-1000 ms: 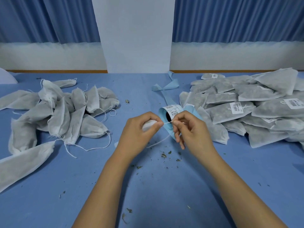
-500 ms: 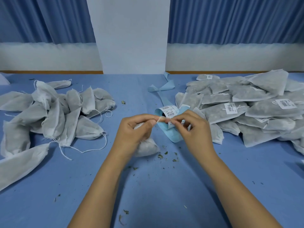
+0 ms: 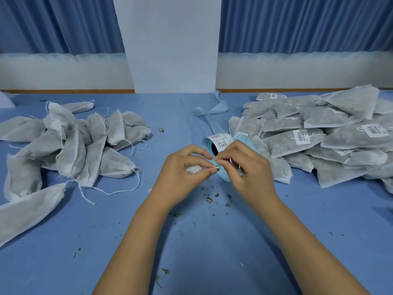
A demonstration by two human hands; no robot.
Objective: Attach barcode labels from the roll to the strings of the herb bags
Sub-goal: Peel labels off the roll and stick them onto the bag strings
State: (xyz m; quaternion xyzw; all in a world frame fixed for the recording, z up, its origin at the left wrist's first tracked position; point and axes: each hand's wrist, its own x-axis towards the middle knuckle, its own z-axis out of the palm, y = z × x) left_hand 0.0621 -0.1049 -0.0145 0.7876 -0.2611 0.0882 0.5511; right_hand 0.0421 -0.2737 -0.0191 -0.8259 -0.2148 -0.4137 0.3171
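Herb bag [image 3: 194,169] sits at frame centre, bunched in my left hand [image 3: 180,167]; that hand and my right hand [image 3: 246,169] pinch its string [image 3: 216,167] with curled fingers. Step in hand, I judge: readying the string for a label. Next move: peel one from the label roll [image 3: 219,143] just behind. Unlabelled bags [image 3: 70,145] lie frame left, labelled bags [image 3: 319,141] right, each holding dried herb.

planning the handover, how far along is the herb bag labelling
Done: the pile of flat grey herb bags on the right, several showing white barcode labels. In hand: the left hand holds one small white herb bag while the right hand pinches its thin white string beside the blue-backed label roll; no label visible on it. Left: the heap of white drawstring bags on the left, none showing labels.
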